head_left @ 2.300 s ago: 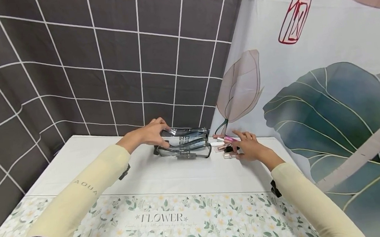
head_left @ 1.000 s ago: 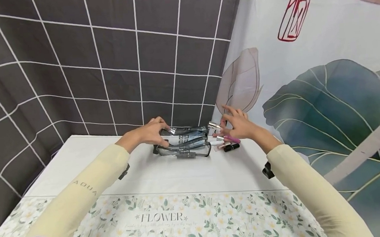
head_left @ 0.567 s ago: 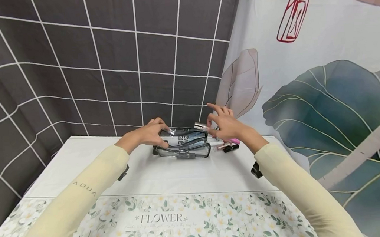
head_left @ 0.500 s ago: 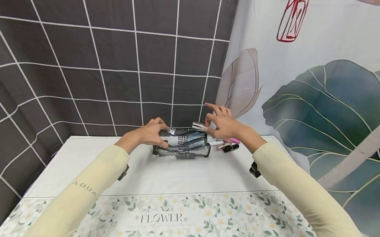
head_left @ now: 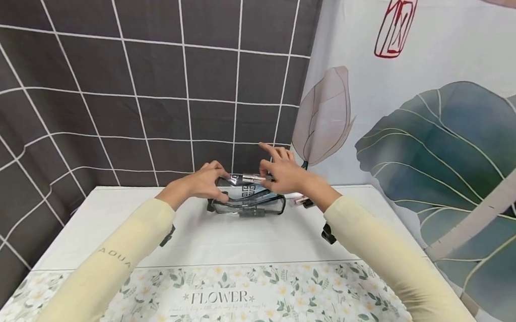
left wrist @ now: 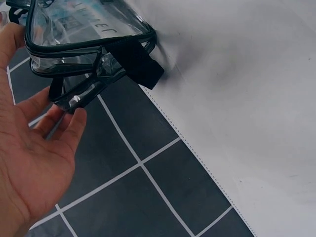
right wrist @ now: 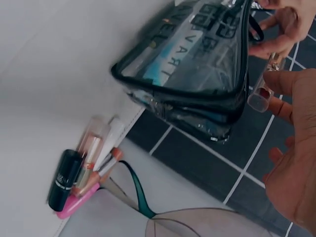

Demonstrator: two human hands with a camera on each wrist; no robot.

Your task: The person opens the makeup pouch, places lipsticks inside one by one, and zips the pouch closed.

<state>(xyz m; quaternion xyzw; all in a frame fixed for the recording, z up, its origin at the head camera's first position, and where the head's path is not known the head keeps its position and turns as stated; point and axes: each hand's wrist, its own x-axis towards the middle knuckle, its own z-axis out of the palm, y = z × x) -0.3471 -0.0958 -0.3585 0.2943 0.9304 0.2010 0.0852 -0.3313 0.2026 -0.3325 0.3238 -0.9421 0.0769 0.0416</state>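
A clear pouch with black trim [head_left: 262, 208] stands on the white table near the wall. The left hand [head_left: 202, 180] grips its left end; in the left wrist view this hand [left wrist: 42, 148] has its fingers round the pouch's edge [left wrist: 91, 49]. Over the pouch's top, the right hand [head_left: 281, 172] pinches a small tube with a silver part [head_left: 252, 178]. In the right wrist view the tube [right wrist: 259, 98] looks clear with something red inside, between thumb and fingers of the right hand [right wrist: 301, 143], beside the pouch [right wrist: 182, 94]. Printed items show through the pouch.
Right of the pouch lie a black tube [right wrist: 64, 180], a pink item [right wrist: 76, 201], a brush-like item and several other slim cosmetics. A dark gridded cloth [head_left: 155, 68] hangs behind, a leaf-printed one [head_left: 420, 143] at right. A floral mat strip [head_left: 224, 305] runs along the front.
The right hand has moved left from the loose cosmetics to above the pouch, carrying the small tube. The left hand stays on the pouch's left end.
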